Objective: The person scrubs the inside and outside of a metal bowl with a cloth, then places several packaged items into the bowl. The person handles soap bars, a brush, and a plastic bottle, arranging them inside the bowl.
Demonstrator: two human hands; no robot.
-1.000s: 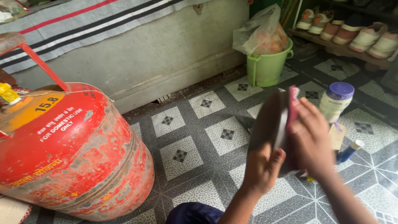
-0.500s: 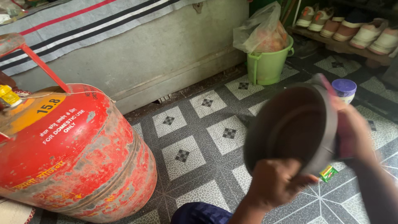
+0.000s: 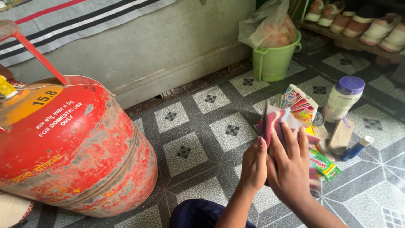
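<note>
Low in the middle of the head view, both hands are pressed together around a dark round dish (image 3: 264,126) that stands edge-on to me. My left hand (image 3: 253,165) grips its near side from below. On the other side, my right hand (image 3: 290,166) lies flat against the dish with fingers spread, pressing a pink-red cloth (image 3: 276,117) to it. The cloth sticks out above the fingertips. Most of the dish is hidden behind the hands.
A large worn red gas cylinder (image 3: 71,143) fills the left. On the patterned tile floor by my hands are a colourful carton (image 3: 300,103), a white jar with a purple lid (image 3: 344,99), a green packet (image 3: 324,164) and a blue tube (image 3: 356,148). A green bucket (image 3: 274,63) and shoes (image 3: 375,29) stand behind.
The dish has turned from facing me with its hollow side to standing edge-on. Both hands have moved closer together and lower, and the carton behind them is uncovered.
</note>
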